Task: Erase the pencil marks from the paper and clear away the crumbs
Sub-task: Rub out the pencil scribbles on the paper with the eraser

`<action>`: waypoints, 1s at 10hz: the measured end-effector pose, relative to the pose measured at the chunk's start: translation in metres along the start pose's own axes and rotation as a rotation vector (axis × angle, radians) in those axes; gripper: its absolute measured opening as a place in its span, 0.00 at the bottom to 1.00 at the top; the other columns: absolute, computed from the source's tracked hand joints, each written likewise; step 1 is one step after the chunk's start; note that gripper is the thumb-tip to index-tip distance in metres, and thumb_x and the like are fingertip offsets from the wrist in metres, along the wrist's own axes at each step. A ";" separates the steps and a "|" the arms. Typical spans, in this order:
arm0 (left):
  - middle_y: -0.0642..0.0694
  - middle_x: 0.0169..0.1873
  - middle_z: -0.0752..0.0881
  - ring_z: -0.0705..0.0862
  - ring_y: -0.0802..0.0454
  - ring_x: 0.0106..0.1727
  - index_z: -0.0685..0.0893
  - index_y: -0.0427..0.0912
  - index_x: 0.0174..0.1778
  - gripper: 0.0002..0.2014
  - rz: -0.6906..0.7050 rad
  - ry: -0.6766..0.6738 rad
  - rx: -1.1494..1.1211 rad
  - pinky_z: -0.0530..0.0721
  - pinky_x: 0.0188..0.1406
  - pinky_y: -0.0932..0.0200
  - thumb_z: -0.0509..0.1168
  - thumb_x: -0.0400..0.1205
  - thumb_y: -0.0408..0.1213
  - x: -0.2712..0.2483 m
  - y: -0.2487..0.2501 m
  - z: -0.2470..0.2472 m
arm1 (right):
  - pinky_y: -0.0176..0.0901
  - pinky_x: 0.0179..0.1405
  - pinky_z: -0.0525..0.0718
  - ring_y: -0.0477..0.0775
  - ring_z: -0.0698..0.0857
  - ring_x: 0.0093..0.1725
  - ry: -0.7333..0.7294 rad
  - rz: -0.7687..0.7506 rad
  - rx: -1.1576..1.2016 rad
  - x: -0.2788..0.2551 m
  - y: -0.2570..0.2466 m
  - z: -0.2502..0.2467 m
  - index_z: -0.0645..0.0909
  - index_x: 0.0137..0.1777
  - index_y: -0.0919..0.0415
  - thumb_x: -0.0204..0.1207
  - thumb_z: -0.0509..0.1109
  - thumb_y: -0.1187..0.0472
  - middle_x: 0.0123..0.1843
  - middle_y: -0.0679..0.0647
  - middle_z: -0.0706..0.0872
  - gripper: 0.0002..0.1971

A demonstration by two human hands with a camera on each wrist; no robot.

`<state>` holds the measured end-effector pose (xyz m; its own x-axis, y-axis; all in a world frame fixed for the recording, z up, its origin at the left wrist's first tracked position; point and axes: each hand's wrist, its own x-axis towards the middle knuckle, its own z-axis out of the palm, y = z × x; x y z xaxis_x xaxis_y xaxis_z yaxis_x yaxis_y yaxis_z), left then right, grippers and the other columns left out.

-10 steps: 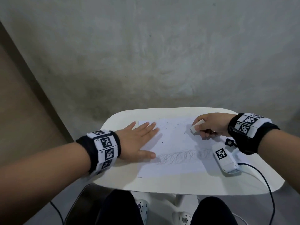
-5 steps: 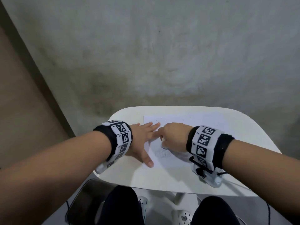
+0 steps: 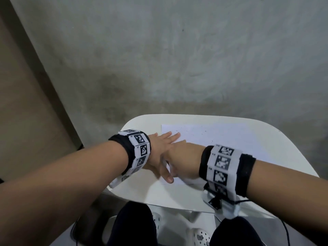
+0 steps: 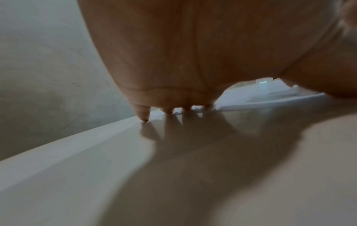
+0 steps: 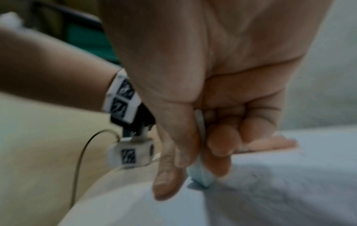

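Observation:
A white sheet of paper [image 3: 230,139] lies on a small white table [image 3: 177,194]. Dark eraser crumbs [image 3: 195,133] speckle the sheet's far part. My left hand [image 3: 160,150] lies flat with straight fingers on the paper's left edge, pressing it down. My right hand [image 3: 182,160] has crossed over to the sheet's left side, right beside the left hand. In the right wrist view its thumb and fingers [image 5: 218,143] pinch a white eraser [image 5: 201,175], whose tip touches the paper [image 5: 289,183]. The pencil marks are hidden under my hands.
The table stands against a grey concrete wall [image 3: 177,59]. Its rounded edge [image 3: 138,121] lies close on every side. Below the near edge are my knees and white shoes [image 3: 200,237]. A cable [image 3: 284,226] hangs off the right wrist camera.
My right hand has carried the eraser from the paper's right side across to the left, close against my left hand. The left hand stays flat on the sheet.

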<state>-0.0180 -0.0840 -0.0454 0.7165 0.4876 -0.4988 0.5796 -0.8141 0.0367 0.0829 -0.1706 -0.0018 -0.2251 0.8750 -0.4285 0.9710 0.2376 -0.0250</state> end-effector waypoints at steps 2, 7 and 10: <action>0.57 0.81 0.27 0.28 0.57 0.81 0.33 0.55 0.85 0.63 0.010 -0.017 0.028 0.36 0.82 0.43 0.74 0.69 0.66 0.001 -0.002 0.000 | 0.51 0.65 0.75 0.64 0.78 0.68 -0.059 0.216 -0.081 0.028 -0.005 -0.001 0.71 0.76 0.64 0.79 0.69 0.58 0.69 0.64 0.78 0.27; 0.54 0.84 0.28 0.31 0.51 0.85 0.32 0.57 0.85 0.66 0.003 -0.021 0.041 0.39 0.84 0.38 0.73 0.66 0.71 0.004 -0.004 0.002 | 0.44 0.43 0.78 0.60 0.83 0.54 0.054 0.123 -0.053 0.012 0.019 0.000 0.80 0.65 0.64 0.80 0.65 0.63 0.62 0.60 0.85 0.15; 0.55 0.82 0.27 0.30 0.51 0.84 0.29 0.55 0.84 0.65 -0.016 -0.042 0.079 0.40 0.84 0.40 0.73 0.68 0.69 0.005 -0.001 0.000 | 0.30 0.31 0.69 0.50 0.77 0.42 0.038 0.020 -0.019 0.006 0.019 0.007 0.80 0.48 0.57 0.78 0.69 0.64 0.40 0.44 0.81 0.02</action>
<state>-0.0150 -0.0808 -0.0475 0.6896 0.4881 -0.5350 0.5570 -0.8296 -0.0389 0.1006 -0.1635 -0.0115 -0.2094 0.8948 -0.3943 0.9737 0.2279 0.0001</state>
